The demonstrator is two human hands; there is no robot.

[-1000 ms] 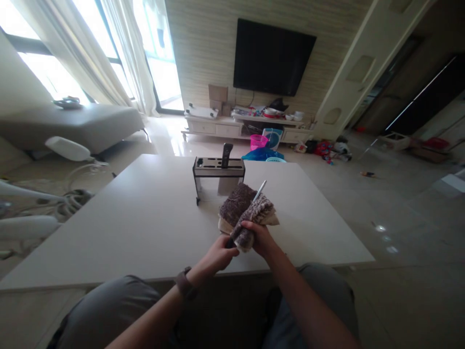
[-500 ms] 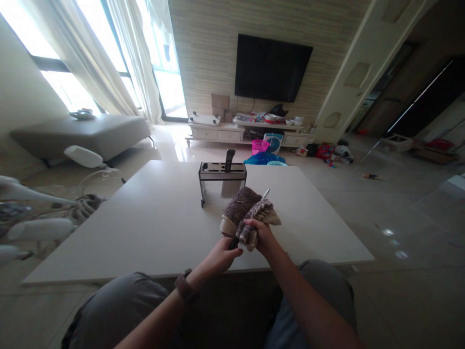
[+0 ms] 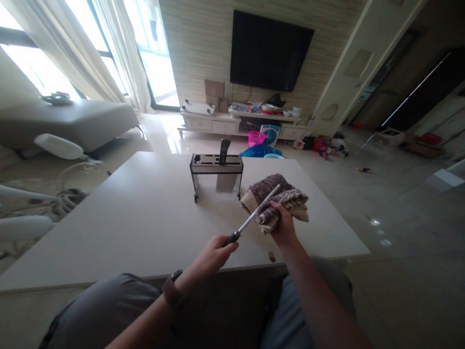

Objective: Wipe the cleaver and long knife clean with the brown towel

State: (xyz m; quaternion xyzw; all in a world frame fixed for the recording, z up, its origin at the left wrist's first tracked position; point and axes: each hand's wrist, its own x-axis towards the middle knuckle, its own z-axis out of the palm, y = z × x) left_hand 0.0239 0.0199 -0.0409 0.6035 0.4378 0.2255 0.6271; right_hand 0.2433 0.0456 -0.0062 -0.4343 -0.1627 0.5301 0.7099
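"Firstly, where are we placing the clock's centre?"

"We are centring it on the brown-and-cream towel [image 3: 272, 186], which we are holding above the right-hand part of the white table [image 3: 152, 218]. Our right hand [image 3: 285, 225], at five o'clock, is gripping the towel's near folds, the thumb lying along the top."

"And what is our left hand [image 3: 218, 252] doing?"

"Between seven and eight o'clock, it is closing firmly around the black handle [image 3: 232, 237] of a slim metal rod [image 3: 252, 215]. The rod is slanting up towards one or two o'clock, its upper length crossing the towel. Whether it is pressing into the cloth, we cannot tell."

"Are we wearing anything at the wrist?"

"Yes, we are wearing a dark watch [image 3: 172, 291] on the left one."

"What is standing near ten o'clock?"

"There we are seeing a knife rack [image 3: 217, 165], upright on the table, well apart from our left hand. A single knife [image 3: 224, 150] is resting in it, black handle up, its broad blade showing below the slotted top."

"And at six?"

"A small yellowish-and-dark spot [image 3: 271, 257] is lying by the near edge; it is appearing too small for us to identify."

"Beyond the table, at twelve?"

"We are facing a black television [image 3: 271, 51], with a pink basket [image 3: 256, 138] sitting lower, between eleven and twelve."
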